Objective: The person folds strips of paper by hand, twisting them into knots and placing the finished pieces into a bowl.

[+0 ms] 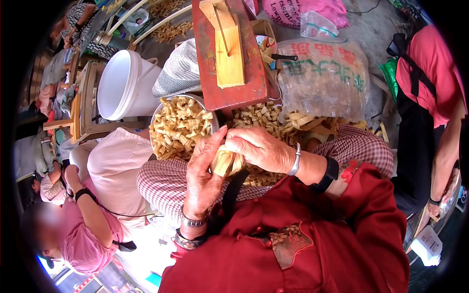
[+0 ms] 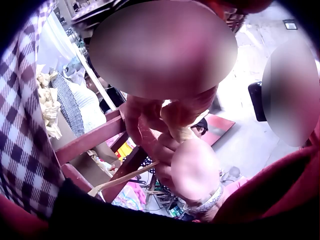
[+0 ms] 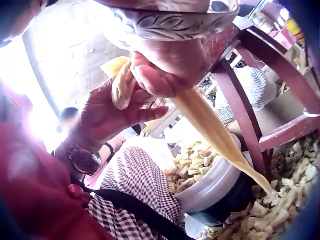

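A pale yellow flat strip (image 1: 225,162), folded into a loop, is between the two hands above the lap. The left hand (image 1: 201,168), with a metal watch at the wrist, holds the folded part from the left. From the other side the right hand (image 1: 264,149), wearing a silver bangle, pinches the strip, its thumb and fingers bunched together. In the right wrist view a long tail of the strip (image 3: 215,131) hangs from under the right hand (image 3: 167,67) toward the knotted pieces below. Blur covers much of the hands in the left wrist view.
Knotted yellow pieces fill a bucket (image 1: 181,128) beyond the left hand; more knots (image 1: 256,119) lie to its right. A red wooden bench (image 1: 205,58) carries a wooden block (image 1: 229,56). Around it are a white bucket (image 1: 117,85), a printed plastic sack (image 1: 325,78) and other people.
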Motion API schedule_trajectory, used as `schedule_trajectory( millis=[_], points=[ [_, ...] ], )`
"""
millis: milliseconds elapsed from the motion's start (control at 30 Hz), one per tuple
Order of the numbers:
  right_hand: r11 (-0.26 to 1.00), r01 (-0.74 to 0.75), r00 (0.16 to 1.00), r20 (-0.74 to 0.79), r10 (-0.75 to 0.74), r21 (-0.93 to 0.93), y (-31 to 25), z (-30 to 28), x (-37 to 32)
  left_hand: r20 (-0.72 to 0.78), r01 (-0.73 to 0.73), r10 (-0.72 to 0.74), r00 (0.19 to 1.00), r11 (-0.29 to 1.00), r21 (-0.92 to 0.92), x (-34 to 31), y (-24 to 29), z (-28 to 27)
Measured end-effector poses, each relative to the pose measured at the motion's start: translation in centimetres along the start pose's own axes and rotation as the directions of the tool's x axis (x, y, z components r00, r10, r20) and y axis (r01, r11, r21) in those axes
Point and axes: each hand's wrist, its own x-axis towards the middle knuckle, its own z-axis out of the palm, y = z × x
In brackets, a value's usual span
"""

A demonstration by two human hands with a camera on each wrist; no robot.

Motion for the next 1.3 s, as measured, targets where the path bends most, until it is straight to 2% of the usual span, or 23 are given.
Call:
schedule_trajectory(
  millis=[67, 167, 200, 233, 300, 333, 433, 467, 500, 567, 700, 733, 767, 833, 867, 900, 967, 1033, 1067, 1167, 1200, 1233, 1300],
  points=[
    [0.998, -0.064, 0.998, 0.016, 0.063, 0.013, 0.0, 0.1, 0.0, -0.003, -0.129, 0.13, 0.991, 0.983, 0.134, 0.5, 1.1, 0.4],
    [0.993, 0.117, 0.984, -0.136, -0.116, 0.003, 0.3, 0.9, 0.2, -0.035, 0.087, -0.094, 0.995, 0.982, -0.169, 0.0, 0.0, 0.8],
    [0.992, 0.105, 0.984, -0.136, -0.113, -0.065, 0.3, 0.8, 0.4, -0.064, 0.092, -0.11, 0.992, 0.969, -0.23, -0.1, -0.8, 1.2],
    [1.0, 0.022, 0.99, -0.14, -0.024, -0.017, 0.0, 0.6, 0.2, -0.02, 0.148, -0.169, 0.985, 0.907, -0.395, -0.3, -1.0, 1.3],
    [0.986, -0.143, 0.979, -0.134, 0.153, 0.081, -1.2, 0.1, -0.3, 0.091, 0.252, -0.261, 0.961, 0.693, -0.675, -0.5, -0.9, 1.4],
    [0.981, -0.16, 0.977, -0.125, 0.174, 0.113, -0.5, 0.1, -0.4, 0.149, 0.269, -0.238, 0.96, 0.628, -0.73, -0.1, -0.9, 1.3],
    [0.998, 0.018, 0.978, -0.204, -0.031, -0.061, 0.0, 0.2, -0.5, 0.209, 0.322, -0.28, 0.937, 0.464, -0.825, -0.5, -1.0, 1.5],
    [0.995, 0.031, 0.978, -0.204, -0.05, -0.095, 0.3, 0.1, -0.8, 0.257, 0.34, -0.238, 0.937, 0.442, -0.83, -0.2, -1.3, 1.4],
    [0.986, 0.031, 0.982, -0.18, -0.061, -0.162, 0.3, -0.4, -0.8, 0.24, 0.326, -0.248, 0.939, 0.409, -0.852, 0.0, -1.1, 1.4],
    [0.976, -0.03, 0.952, -0.305, -0.038, -0.215, 1.2, -1.4, -0.9, 0.201, 0.289, -0.271, 0.942, 0.34, -0.895, 0.4, -0.7, 1.5],
    [0.98, -0.132, 0.94, -0.331, 0.078, -0.146, 1.5, -3.8, -1.8, 0.119, 0.168, -0.282, 0.952, 0.154, -0.974, 0.1, -2.4, -0.5],
    [0.978, -0.124, 0.936, -0.347, 0.059, -0.169, 1.7, -4.1, -1.9, 0.107, 0.15, -0.274, 0.956, 0.139, -0.979, 0.0, -2.6, -1.1],
    [0.975, -0.115, 0.931, -0.364, 0.039, -0.191, 1.7, -4.3, -1.9, 0.092, 0.153, -0.312, 0.946, 0.177, -0.972, -0.1, -2.5, -1.5],
    [0.93, -0.176, 0.98, -0.145, 0.134, -0.324, 1.7, -4.2, -1.7, 0.05, 0.127, -0.306, 0.951, 0.239, -0.963, -0.2, -2.7, -1.8],
    [0.917, -0.339, 0.941, -0.053, 0.335, -0.21, 1.4, -3.8, -1.8, 0.026, 0.115, -0.297, 0.954, 0.288, -0.951, -0.1, -2.7, -1.9],
    [0.857, -0.502, 0.858, 0.058, 0.51, -0.114, 0.5, -3.1, -1.5, 0.004, 0.104, -0.286, 0.958, 0.335, -0.936, 0.0, -2.6, -1.9],
    [0.895, -0.446, 0.876, 0.2, 0.438, -0.009, 0.0, -2.3, -1.0, 0.009, 0.12, -0.26, 0.966, 0.415, -0.902, 0.2, -2.5, -1.5],
    [0.874, -0.484, 0.857, 0.227, 0.463, 0.045, -0.1, -2.1, -0.8, 0.04, 0.178, -0.301, 0.953, 0.445, -0.878, 0.0, -2.9, -0.7],
    [0.874, -0.485, 0.861, 0.192, 0.471, 0.035, 0.0, -2.2, -0.8, 0.022, 0.215, -0.374, 0.927, 0.481, -0.85, 0.2, -2.8, -0.1],
    [0.872, -0.489, 0.864, 0.13, 0.486, -0.01, 0.1, -2.3, -0.7, 0.065, 0.294, -0.38, 0.923, 0.582, -0.758, 0.0, -2.5, 0.3],
    [0.871, -0.489, 0.863, 0.125, 0.489, -0.032, -0.2, -2.3, -0.8, 0.044, 0.343, -0.418, 0.907, 0.677, -0.651, 0.1, -2.3, 0.5],
    [0.87, -0.489, 0.863, 0.118, 0.492, -0.053, -0.3, -2.2, -0.8, 0.027, 0.363, -0.439, 0.898, 0.705, -0.609, 0.3, -1.9, 0.7],
    [0.875, -0.479, 0.864, 0.144, 0.483, -0.064, -0.3, -2.0, -0.9, 0.056, 0.442, -0.514, 0.856, 0.671, -0.596, 0.6, -2.2, 0.7]
  ],
)
